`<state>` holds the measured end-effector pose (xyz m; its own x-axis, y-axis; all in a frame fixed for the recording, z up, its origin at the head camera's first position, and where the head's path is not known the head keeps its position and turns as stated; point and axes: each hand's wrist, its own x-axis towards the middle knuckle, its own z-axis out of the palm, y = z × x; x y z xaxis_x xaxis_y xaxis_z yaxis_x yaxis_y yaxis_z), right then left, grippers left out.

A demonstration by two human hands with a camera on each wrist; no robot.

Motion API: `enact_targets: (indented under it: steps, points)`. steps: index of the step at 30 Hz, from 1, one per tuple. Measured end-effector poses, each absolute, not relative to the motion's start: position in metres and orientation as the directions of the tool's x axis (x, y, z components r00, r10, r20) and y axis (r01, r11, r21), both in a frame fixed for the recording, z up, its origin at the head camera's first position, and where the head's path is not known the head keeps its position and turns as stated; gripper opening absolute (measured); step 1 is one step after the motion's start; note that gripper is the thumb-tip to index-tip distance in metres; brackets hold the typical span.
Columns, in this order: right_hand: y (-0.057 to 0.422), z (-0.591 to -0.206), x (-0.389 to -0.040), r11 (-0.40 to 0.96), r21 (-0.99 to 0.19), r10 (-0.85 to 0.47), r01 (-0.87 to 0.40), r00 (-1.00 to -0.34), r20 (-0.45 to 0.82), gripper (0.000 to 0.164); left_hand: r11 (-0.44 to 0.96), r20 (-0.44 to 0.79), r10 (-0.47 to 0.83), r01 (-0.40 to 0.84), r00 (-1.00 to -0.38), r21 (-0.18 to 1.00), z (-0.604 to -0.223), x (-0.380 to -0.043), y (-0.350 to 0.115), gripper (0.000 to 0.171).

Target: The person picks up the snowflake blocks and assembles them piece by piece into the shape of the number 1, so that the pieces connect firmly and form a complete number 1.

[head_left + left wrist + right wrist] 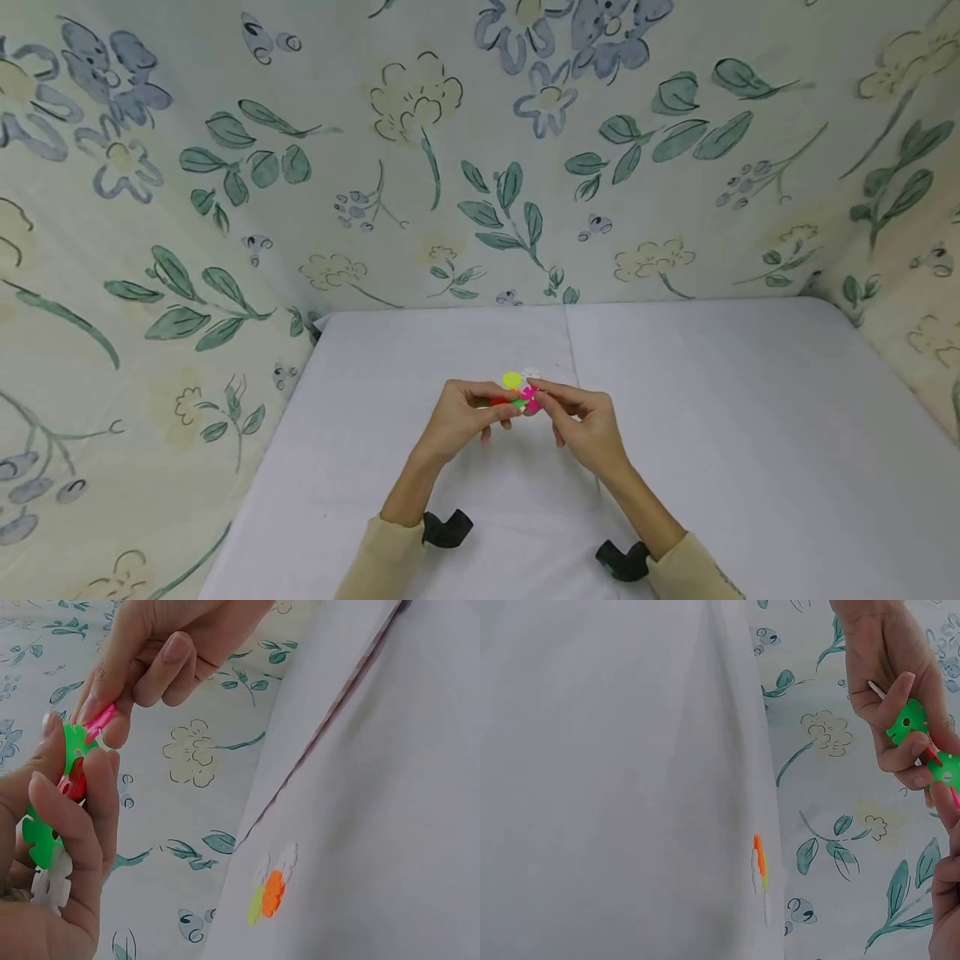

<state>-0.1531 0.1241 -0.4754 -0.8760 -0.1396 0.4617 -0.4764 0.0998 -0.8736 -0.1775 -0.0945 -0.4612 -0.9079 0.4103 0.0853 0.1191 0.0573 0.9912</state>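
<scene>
My left hand [456,421] grips a short chain of flower-shaped interlocking plastic discs. In the left wrist view the chain has a white disc [51,889], a green disc [39,838], a red disc [73,785] and another green disc [75,746] at its upper end. Between thumb and finger, my right hand [592,427] pinches a pink disc [100,722], which touches the edge of that end green disc. Whether it sits in a slot I cannot tell. Both hands are held above the table, fingertips close together.
Loose discs lie on the white-covered table [720,433] beyond the hands: a yellow one [512,380], an orange one [274,894] and white ones [288,859]. Flower-patterned cloth [420,208] hangs behind and beside the table. Black straps [448,529] show near the sleeves.
</scene>
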Motion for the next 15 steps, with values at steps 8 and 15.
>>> enact_targets:
  steps: [8,15]
  points:
    - [0.1207,-0.4751,-0.1536,0.06,-0.857,-0.115,-0.513,-0.856,0.504,0.023,0.048,0.1,0.379,0.128,-0.92,0.991,-0.4609,-0.1776,-0.0903,0.019]
    - [0.1204,-0.4813,-0.1525,0.039,-0.869,-0.102,-0.492,-0.868,0.487,0.024,0.06,0.085,0.38,0.117,-0.921,0.991,-0.4646,-0.177,-0.0886,0.017]
